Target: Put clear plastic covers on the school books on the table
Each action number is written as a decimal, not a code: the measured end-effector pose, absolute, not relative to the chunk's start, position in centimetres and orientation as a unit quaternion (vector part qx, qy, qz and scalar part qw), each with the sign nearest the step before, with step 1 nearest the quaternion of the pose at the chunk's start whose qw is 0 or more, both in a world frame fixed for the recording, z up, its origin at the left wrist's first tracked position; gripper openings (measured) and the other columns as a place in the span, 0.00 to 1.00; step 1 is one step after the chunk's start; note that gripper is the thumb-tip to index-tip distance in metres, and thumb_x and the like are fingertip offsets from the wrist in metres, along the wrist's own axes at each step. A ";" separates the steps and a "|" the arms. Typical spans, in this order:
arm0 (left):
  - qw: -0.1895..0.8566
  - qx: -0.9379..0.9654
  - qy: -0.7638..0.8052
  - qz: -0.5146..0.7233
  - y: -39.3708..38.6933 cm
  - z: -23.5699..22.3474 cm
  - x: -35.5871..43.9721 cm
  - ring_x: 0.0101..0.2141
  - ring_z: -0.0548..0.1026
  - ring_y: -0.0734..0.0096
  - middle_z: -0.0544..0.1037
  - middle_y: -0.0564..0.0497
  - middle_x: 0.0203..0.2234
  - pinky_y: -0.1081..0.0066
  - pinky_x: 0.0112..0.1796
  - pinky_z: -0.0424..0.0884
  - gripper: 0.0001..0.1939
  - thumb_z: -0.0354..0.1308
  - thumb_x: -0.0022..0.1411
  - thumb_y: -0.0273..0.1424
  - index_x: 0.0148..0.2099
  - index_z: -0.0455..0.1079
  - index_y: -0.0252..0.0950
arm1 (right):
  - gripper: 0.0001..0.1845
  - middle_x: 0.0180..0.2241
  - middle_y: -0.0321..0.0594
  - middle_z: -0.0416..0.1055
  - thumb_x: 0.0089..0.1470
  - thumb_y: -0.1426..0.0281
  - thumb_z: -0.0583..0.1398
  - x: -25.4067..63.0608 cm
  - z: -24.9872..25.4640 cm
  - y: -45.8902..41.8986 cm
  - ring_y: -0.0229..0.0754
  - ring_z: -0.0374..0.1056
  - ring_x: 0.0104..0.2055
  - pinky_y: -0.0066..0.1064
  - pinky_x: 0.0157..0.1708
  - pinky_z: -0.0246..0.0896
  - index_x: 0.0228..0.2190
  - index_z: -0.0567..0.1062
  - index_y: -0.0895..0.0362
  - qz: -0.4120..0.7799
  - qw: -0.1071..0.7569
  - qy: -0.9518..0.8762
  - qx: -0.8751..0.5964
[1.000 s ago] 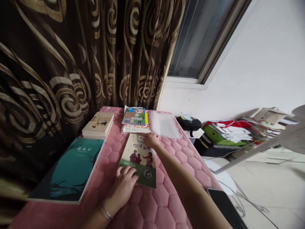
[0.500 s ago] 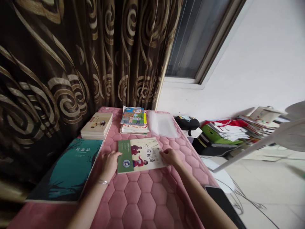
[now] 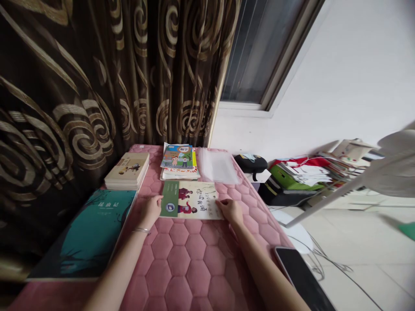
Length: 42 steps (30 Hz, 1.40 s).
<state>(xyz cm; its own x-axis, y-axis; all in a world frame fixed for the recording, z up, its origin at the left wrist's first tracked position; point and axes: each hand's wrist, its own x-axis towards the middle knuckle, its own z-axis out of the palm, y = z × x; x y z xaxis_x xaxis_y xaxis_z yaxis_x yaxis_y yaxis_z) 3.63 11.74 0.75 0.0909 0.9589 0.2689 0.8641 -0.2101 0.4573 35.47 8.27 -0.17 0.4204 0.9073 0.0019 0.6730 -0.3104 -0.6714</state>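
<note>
A thin green and cream book (image 3: pixel 191 200) with drawn figures and Chinese writing on its cover is over the pink quilted table cover (image 3: pixel 184 259). My left hand (image 3: pixel 151 211), with a bracelet at its wrist, pinches the book's green left edge. At the opposite end, my right hand (image 3: pixel 231 211) has its thumb and fingers closed on the cream edge. Just beyond the book are a stack of booklets (image 3: pixel 177 160) with a blue cover on top and some clear plastic sleeves (image 3: pixel 218 166).
On the left, a large teal book (image 3: pixel 87 235) lies in front of a stack of beige books (image 3: pixel 127 169). A phone (image 3: pixel 303 276) is at the right edge. Dark curtains (image 3: pixel 129 77) hang behind. Right of the table stand a black case (image 3: pixel 250 164) and a white lamp (image 3: pixel 337 194).
Both hands have moved the book a little farther from me, toward the booklet stack, and it lies straighter. The camera view has shifted slightly.
</note>
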 end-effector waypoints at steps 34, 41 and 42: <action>0.053 0.815 0.533 0.221 5.8 1.2 10.9 0.52 0.68 0.56 0.73 0.50 0.53 0.51 0.50 0.61 0.07 0.59 0.58 0.26 0.35 0.77 0.43 | 0.07 0.40 0.39 0.71 0.55 0.61 0.61 28.3 0.6 3.4 0.47 0.62 0.44 0.37 0.42 0.53 0.34 0.79 0.48 0.014 0.245 -0.710 -0.660; 0.043 0.815 0.530 0.232 5.9 0.4 11.1 0.49 0.70 0.59 0.76 0.52 0.49 0.52 0.49 0.59 0.09 0.58 0.59 0.27 0.37 0.77 0.45 | 0.06 0.39 0.38 0.71 0.55 0.63 0.62 27.5 0.1 4.2 0.45 0.63 0.44 0.36 0.42 0.51 0.33 0.77 0.51 0.030 0.234 -0.726 -0.646; 0.040 0.813 0.533 0.233 5.9 0.4 10.6 0.49 0.70 0.59 0.76 0.52 0.49 0.52 0.49 0.59 0.07 0.59 0.59 0.28 0.37 0.77 0.46 | 0.05 0.39 0.38 0.71 0.54 0.64 0.63 28.0 0.1 4.1 0.46 0.63 0.45 0.36 0.42 0.51 0.33 0.77 0.50 0.035 0.235 -0.723 -0.649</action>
